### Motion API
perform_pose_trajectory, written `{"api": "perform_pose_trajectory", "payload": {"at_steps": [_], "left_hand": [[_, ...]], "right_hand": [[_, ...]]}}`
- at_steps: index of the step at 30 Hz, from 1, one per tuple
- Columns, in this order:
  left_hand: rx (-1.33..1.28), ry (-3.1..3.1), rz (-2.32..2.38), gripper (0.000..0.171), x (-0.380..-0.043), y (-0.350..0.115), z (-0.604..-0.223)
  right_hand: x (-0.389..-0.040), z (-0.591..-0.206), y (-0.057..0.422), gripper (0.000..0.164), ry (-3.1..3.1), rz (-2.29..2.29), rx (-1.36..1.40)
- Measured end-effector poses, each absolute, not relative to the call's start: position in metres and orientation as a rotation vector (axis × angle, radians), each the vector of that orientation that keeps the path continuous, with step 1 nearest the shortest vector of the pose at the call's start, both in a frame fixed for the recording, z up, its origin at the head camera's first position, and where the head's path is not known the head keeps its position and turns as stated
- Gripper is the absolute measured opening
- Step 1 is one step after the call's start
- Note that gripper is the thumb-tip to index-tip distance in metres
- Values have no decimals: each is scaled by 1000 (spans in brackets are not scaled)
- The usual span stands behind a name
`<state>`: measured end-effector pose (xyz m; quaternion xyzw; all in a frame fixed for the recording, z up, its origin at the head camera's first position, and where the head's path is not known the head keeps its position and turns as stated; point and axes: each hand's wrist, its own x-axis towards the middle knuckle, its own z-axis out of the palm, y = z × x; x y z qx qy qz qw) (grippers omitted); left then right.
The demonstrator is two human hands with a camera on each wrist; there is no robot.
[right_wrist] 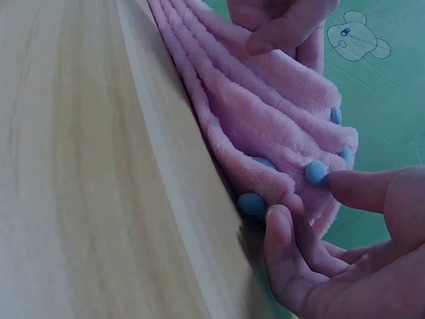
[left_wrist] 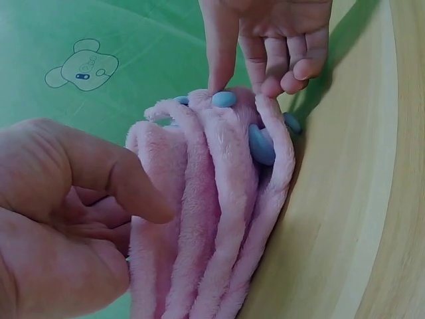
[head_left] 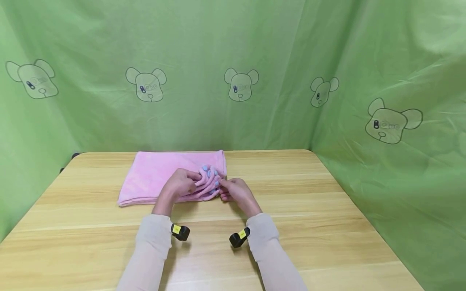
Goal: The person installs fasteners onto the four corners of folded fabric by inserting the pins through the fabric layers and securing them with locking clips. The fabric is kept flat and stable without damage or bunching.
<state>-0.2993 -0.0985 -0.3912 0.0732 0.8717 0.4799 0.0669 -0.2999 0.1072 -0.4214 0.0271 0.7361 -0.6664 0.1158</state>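
Observation:
A pink fleece cloth (head_left: pixel 160 173) lies folded flat at the far side of the table, its right end gathered into ridged pleats (left_wrist: pixel 219 193). Several smooth, rounded blue pieces (right_wrist: pixel 317 173) show among the pleats' ends; whether they belong to one object under the fleece is hidden. My left hand (head_left: pixel 181 184) holds the pleats from the left with bent fingers, index fingertip against the fleece in the left wrist view. At the gathered end, my right hand (head_left: pixel 238 194) pinches the fleece. Its thumb (right_wrist: pixel 362 189) touches beside a blue piece, and its curled fingers (right_wrist: pixel 285 246) hold the lower edge.
The light wooden table (head_left: pixel 309 234) extends toward me and to the right. Green sheeting (head_left: pixel 196 101) printed with bear heads hangs behind and at both sides. A small black camera with a yellow label sits at each wrist.

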Motion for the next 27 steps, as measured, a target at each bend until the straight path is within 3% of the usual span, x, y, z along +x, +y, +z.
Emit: {"api": "perform_pose_trajectory", "payload": {"at_steps": [10,20,27], "left_hand": [[220,2510,1696,44,-298,-93,-392],[291,2369,1807,74,-295,-85,-387],[386,2440,1690,54,-293,-83,-380]], "right_hand": [[-298,-413,110,30,2189,-2006,70],[-299,-409,114,25,2153,-1961,28],[-299,-409,116,14,2194,-1939,46]]}}
